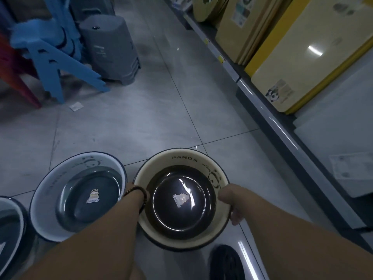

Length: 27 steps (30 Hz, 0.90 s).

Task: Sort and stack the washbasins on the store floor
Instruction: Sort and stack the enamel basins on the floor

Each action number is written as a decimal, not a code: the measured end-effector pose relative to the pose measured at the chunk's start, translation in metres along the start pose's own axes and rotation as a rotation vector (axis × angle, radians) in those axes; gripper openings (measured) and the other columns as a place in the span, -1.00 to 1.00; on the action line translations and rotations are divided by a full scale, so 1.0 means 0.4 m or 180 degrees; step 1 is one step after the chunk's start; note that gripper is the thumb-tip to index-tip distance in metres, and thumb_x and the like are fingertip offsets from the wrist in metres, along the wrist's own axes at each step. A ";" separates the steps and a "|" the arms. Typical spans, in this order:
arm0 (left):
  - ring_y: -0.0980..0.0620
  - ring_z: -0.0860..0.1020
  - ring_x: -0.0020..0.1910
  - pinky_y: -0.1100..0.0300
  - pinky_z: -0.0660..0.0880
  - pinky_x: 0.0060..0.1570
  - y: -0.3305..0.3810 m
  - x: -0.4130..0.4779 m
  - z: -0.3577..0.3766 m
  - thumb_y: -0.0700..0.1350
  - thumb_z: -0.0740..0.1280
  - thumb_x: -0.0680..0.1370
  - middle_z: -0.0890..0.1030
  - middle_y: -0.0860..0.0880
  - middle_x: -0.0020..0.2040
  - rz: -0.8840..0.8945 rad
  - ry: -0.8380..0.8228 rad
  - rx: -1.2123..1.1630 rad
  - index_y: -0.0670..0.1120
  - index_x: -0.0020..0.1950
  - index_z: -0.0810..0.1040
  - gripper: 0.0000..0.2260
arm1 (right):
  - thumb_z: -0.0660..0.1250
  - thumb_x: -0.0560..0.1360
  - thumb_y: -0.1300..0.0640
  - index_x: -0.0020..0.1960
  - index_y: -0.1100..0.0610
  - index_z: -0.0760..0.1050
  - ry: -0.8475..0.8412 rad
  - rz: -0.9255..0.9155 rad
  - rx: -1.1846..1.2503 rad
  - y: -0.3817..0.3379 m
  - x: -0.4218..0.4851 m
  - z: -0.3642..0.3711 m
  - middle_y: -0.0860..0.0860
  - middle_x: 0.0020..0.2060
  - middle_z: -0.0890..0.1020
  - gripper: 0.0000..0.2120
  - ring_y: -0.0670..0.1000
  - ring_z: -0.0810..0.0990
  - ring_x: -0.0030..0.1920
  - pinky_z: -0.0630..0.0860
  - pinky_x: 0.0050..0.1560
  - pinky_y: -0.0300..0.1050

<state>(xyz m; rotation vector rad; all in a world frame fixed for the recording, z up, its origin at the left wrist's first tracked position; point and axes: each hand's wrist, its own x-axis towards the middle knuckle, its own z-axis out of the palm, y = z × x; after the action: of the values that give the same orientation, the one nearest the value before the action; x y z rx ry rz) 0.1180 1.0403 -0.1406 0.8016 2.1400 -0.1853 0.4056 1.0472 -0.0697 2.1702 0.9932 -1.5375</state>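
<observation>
Near me, just right of centre, I see the cream washbasin held above the tiled floor, mouth up. It is round, with PANDA lettering on its far wall and a panda face at far right. Inside, only a small sticker lies on its dark bottom.

My right hand grips the right rim, its fingers curled under the edge. My left hand, with a bead bracelet at the wrist, meets the left rim; I cannot tell how its fingers lie.

Just left, a grey-blue washbasin sits on the floor holding a sticker, almost touching the cream one. Another basin shows at the left edge. Far left stand blue plastic chairs and grey stools. A shelf of cutting boards runs along the right.
</observation>
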 end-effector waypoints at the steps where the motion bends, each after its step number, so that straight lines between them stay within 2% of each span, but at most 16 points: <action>1: -0.07 0.36 0.54 0.17 0.38 0.30 -0.003 -0.006 0.007 -0.10 0.24 0.69 0.36 -0.15 0.57 -0.0039 -0.0108 0.0007 -0.23 0.58 0.29 -0.53 | 0.25 0.69 0.18 0.46 0.33 0.39 -0.0013 -0.0064 -0.0033 -0.004 -0.016 0.003 0.34 0.34 0.56 -0.62 0.36 0.58 0.34 0.53 0.38 0.27; 3: -0.03 0.18 0.62 0.12 0.17 0.54 -0.016 -0.016 0.017 0.05 0.05 0.72 0.20 -0.02 0.65 -0.0006 -0.0084 0.0214 -0.03 0.65 0.16 -0.51 | 0.25 0.71 0.15 0.55 0.33 0.32 -0.0083 -0.0037 0.0015 -0.007 -0.043 0.007 0.35 0.43 0.47 -0.53 0.37 0.51 0.41 0.48 0.43 0.29; 4: -0.03 0.13 0.64 0.11 0.10 0.59 -0.014 -0.015 0.018 0.08 0.01 0.72 0.16 0.00 0.66 0.0015 -0.0010 0.0251 -0.01 0.66 0.10 -0.50 | 0.26 0.71 0.12 0.58 0.32 0.28 -0.0108 -0.0023 0.0036 -0.007 -0.054 0.007 0.36 0.47 0.43 -0.49 0.38 0.48 0.44 0.48 0.44 0.30; 6: -0.05 0.13 0.64 0.09 0.08 0.61 -0.003 -0.020 0.021 0.09 0.02 0.73 0.13 -0.06 0.67 -0.0039 -0.0042 0.0339 -0.10 0.67 0.02 -0.45 | 0.22 0.73 0.12 0.59 0.31 0.28 -0.0011 -0.0162 -0.0106 -0.015 -0.065 0.006 0.34 0.51 0.40 -0.51 0.33 0.46 0.47 0.45 0.47 0.23; 8: -0.11 0.23 0.60 0.05 0.18 0.58 0.005 -0.025 0.023 0.05 0.13 0.69 0.19 -0.12 0.65 -0.0058 -0.0028 0.0353 -0.15 0.67 0.05 -0.40 | 0.18 0.75 0.13 0.57 0.28 0.34 0.0152 -0.0383 -0.0388 -0.029 -0.053 0.010 0.28 0.49 0.45 -0.57 0.23 0.51 0.38 0.44 0.45 0.09; 9: -0.16 0.33 0.55 0.01 0.30 0.53 0.009 -0.030 0.019 0.00 0.24 0.64 0.28 -0.17 0.61 -0.0083 0.0068 0.0146 -0.18 0.65 0.10 -0.36 | 0.18 0.73 0.11 0.55 0.25 0.37 0.0248 -0.0485 -0.0593 -0.039 -0.039 0.013 0.24 0.44 0.49 -0.57 0.19 0.53 0.30 0.47 0.39 0.05; 11: -0.24 0.47 0.43 -0.01 0.49 0.34 0.010 -0.056 0.001 -0.12 0.38 0.56 0.41 -0.24 0.51 0.0135 0.0354 -0.0160 -0.23 0.59 0.21 -0.35 | 0.23 0.69 0.06 0.49 0.20 0.45 0.0524 -0.0583 -0.0969 -0.062 -0.021 0.026 0.14 0.22 0.56 -0.58 0.13 0.55 0.14 0.53 0.17 -0.03; 13: -0.23 0.49 0.41 0.01 0.50 0.29 0.007 -0.095 -0.040 -0.13 0.35 0.59 0.44 -0.23 0.49 0.0322 0.0387 0.0101 -0.22 0.57 0.26 -0.42 | 0.26 0.63 0.05 0.33 0.16 0.54 0.0887 -0.0762 -0.1166 -0.098 -0.024 0.044 0.09 0.04 0.55 -0.66 0.11 0.57 0.03 0.56 0.07 -0.05; 15: -0.19 0.54 0.35 0.04 0.54 0.24 -0.006 -0.125 -0.097 -0.12 0.26 0.62 0.51 -0.20 0.44 0.0606 0.0288 0.0638 -0.21 0.51 0.41 -0.54 | 0.29 0.58 0.06 0.08 0.13 0.57 0.1113 -0.1099 -0.1176 -0.148 -0.053 0.075 0.07 -0.09 0.60 -0.82 0.13 0.64 0.00 0.63 0.09 0.00; 16: -0.17 0.59 0.30 0.05 0.57 0.17 -0.025 -0.140 -0.132 -0.11 0.23 0.63 0.57 -0.19 0.39 0.0767 0.0173 0.0886 -0.21 0.44 0.50 -0.59 | 0.30 0.57 0.07 -0.04 0.13 0.55 0.1155 -0.1321 -0.1210 -0.181 -0.075 0.100 0.06 -0.15 0.61 -0.87 0.13 0.65 -0.03 0.63 0.03 0.00; 18: -0.16 0.62 0.24 0.04 0.58 0.15 -0.084 -0.154 -0.199 -0.08 0.18 0.64 0.61 -0.14 0.34 0.1083 0.0016 0.1259 -0.16 0.36 0.59 -0.63 | 0.30 0.59 0.09 -0.11 0.13 0.56 0.1018 -0.1773 -0.1433 -0.250 -0.127 0.173 0.06 -0.17 0.64 -0.84 0.14 0.66 -0.06 0.56 -0.11 -0.04; 21: -0.15 0.56 0.28 -0.04 0.49 0.31 -0.213 -0.189 -0.291 0.03 0.17 0.62 0.60 -0.04 0.34 0.1419 0.0124 0.1420 0.01 0.32 0.62 -0.65 | 0.29 0.63 0.09 0.20 0.26 0.62 0.0419 -0.2188 -0.1439 -0.335 -0.192 0.339 0.21 0.13 0.67 -0.71 0.23 0.66 0.18 0.57 0.09 -0.03; 22: -0.13 0.55 0.28 0.00 0.46 0.32 -0.266 -0.199 -0.318 0.03 0.19 0.63 0.61 -0.04 0.33 0.1503 0.0271 0.1345 0.05 0.32 0.61 -0.67 | 0.29 0.62 0.07 0.19 0.26 0.62 0.0271 -0.2274 -0.1432 -0.355 -0.208 0.400 0.24 0.10 0.67 -0.70 0.23 0.69 0.15 0.60 0.05 -0.03; 24: -0.08 0.55 0.29 0.12 0.44 0.31 -0.378 -0.216 -0.369 -0.02 0.25 0.65 0.62 -0.02 0.31 0.1436 0.0487 0.1243 0.07 0.36 0.58 -0.70 | 0.32 0.55 0.04 0.07 0.24 0.62 0.0015 -0.2295 -0.1247 -0.384 -0.214 0.520 0.21 -0.08 0.66 -0.73 0.22 0.75 -0.04 0.62 -0.17 -0.05; 25: -0.06 0.56 0.30 0.15 0.43 0.30 -0.429 -0.226 -0.391 -0.03 0.27 0.65 0.62 -0.02 0.31 0.1340 0.0530 0.1253 0.08 0.36 0.57 -0.71 | 0.31 0.53 0.07 0.06 0.25 0.60 -0.0127 -0.2220 -0.1032 -0.393 -0.208 0.575 0.19 -0.10 0.66 -0.74 0.22 0.75 -0.12 0.62 -0.24 -0.04; 27: -0.05 0.56 0.31 0.17 0.43 0.30 -0.519 -0.234 -0.426 -0.02 0.29 0.64 0.62 -0.01 0.31 0.1172 0.0524 0.1272 0.09 0.34 0.58 -0.72 | 0.24 0.58 0.18 0.11 0.23 0.51 -0.0442 -0.1837 -0.0510 -0.402 -0.190 0.669 0.23 -0.10 0.60 -0.83 0.20 0.65 -0.29 0.61 -0.26 0.01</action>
<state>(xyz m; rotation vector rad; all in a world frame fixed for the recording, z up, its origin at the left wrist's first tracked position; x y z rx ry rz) -0.0755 0.8982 0.0117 1.4703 2.0882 -0.3700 0.0930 0.9746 -0.0792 1.7208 1.7287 -1.7326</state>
